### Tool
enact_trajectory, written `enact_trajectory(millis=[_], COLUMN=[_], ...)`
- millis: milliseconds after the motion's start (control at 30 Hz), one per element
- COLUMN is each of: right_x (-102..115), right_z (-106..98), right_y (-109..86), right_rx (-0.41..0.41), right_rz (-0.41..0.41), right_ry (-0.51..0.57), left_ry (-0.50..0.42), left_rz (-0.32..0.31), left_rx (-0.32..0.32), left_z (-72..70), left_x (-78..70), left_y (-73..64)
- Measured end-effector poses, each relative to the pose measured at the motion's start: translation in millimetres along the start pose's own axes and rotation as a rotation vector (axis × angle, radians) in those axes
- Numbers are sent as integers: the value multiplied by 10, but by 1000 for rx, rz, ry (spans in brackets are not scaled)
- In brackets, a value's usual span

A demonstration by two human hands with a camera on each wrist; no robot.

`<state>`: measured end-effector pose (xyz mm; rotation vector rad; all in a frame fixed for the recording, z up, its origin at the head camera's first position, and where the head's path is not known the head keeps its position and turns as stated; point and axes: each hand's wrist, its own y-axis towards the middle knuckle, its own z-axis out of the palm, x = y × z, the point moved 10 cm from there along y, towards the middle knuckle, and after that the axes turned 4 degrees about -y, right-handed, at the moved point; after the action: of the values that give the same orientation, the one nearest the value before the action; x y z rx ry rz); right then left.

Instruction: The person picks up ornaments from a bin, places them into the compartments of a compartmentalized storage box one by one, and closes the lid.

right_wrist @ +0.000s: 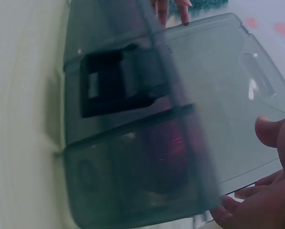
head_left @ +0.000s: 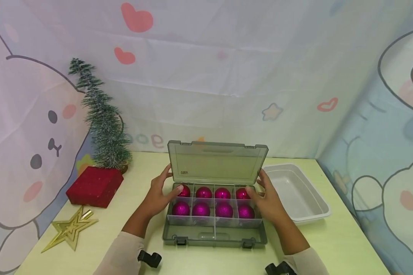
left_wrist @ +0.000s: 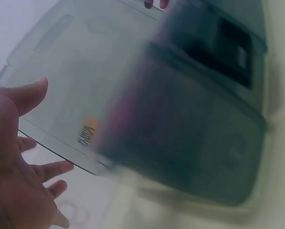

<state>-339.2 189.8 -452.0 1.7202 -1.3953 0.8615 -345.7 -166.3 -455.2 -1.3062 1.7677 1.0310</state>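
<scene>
A grey see-through plastic case [head_left: 206, 229] lies on the table with its lid [head_left: 217, 164] raised and tilted back. Two rows of shiny magenta balls [head_left: 201, 209] fill its small compartments; the wide front compartments hold none. My left hand [head_left: 158, 194] is at the case's left side, thumb over the back-left ball, fingers spread beside the lid's edge. At the opposite side, my right hand [head_left: 266, 196] has its thumb by the back-right ball and its fingers near the lid's lower corner. Both thumbs stand apart from the fingers. Two dark latches [head_left: 181, 241] line the front.
A small frosted artificial Christmas tree [head_left: 104, 126] stands at the back left, behind a red velvety block [head_left: 95, 186]. In front of that lies a gold star topper [head_left: 70, 229]. To the right of the case sits a white plastic tray [head_left: 321, 202]. A printed cloth [head_left: 206, 76] hangs behind the table.
</scene>
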Motion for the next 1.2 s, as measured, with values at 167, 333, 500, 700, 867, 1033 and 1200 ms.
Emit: enact_trajectory(millis=[167,333,500,700,867,1033,1200], right_x=[122,258,391,393,372,317,259], right_z=[-109,-245,-387,-458,-483,-479,-446], right_y=[-89,-199,-309,-416,-514,-581,-638], right_rx=[0,-34,-119,-172,-198,-207,-183], right_rz=[53,73,32,17,-14,4,10], right_ry=[-19,-68,-106,-157,-144,-142,-119], left_ry=[41,34,-69,-201,-207,-179,-147], left_rz=[-84,-65,15,0,14,27,49], left_rx=[18,61,123,195,219,202,173], left_z=[-79,-117,-113,-82,-81,-98,-119], left_x=[-161,-322,-436,-467,-468,-452,-433], left_y=[-92,-187,-278,-427,-496,-526,-568])
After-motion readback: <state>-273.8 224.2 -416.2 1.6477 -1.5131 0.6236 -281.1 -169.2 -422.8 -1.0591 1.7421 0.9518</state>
